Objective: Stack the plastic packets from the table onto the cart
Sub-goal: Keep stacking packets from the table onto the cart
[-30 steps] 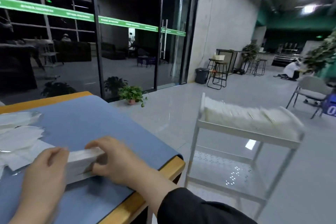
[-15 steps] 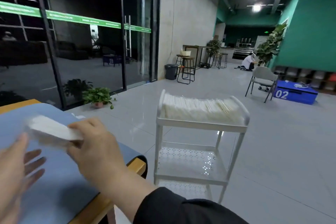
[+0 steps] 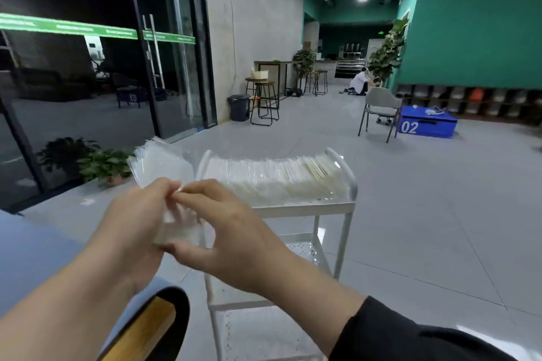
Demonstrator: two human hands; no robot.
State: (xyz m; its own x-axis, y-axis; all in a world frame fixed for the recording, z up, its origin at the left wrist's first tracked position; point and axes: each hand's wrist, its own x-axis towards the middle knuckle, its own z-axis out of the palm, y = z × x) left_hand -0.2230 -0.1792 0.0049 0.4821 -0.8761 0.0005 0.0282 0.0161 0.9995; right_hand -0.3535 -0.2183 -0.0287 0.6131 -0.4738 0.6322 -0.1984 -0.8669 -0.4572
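Both hands gripped one bundle of plastic packets (image 3: 164, 167) in the air, just in front of the white cart (image 3: 305, 208). The left hand (image 3: 132, 231) curled its fingers around the bundle's near left side, while the right hand (image 3: 231, 234) pinched it from the right, thumb under the lower edge and fingertips meeting the left hand's at the top. The bundle stood upright and fanned out at its upper end, slightly left of the cart's near-left corner, clear of the cart's top shelf.

On that top shelf, a long row of packets (image 3: 281, 179) stood on edge, filling it from the curved left handle to the right one. The cart's perforated lower shelves showed beneath the wrists. A black sleeve (image 3: 410, 334) covered the right forearm.

Left of the cart, the rounded corner of the blue-topped table (image 3: 35, 255) with its wooden edge sat at the person's side. Behind the cart to the left, potted plants (image 3: 102, 164) stood against the glass doors; behind it to the right were a grey chair (image 3: 379, 108) and a blue box marked 02 (image 3: 425, 126). Far beyond the cart, a person in white (image 3: 359, 83) crouched on the floor.
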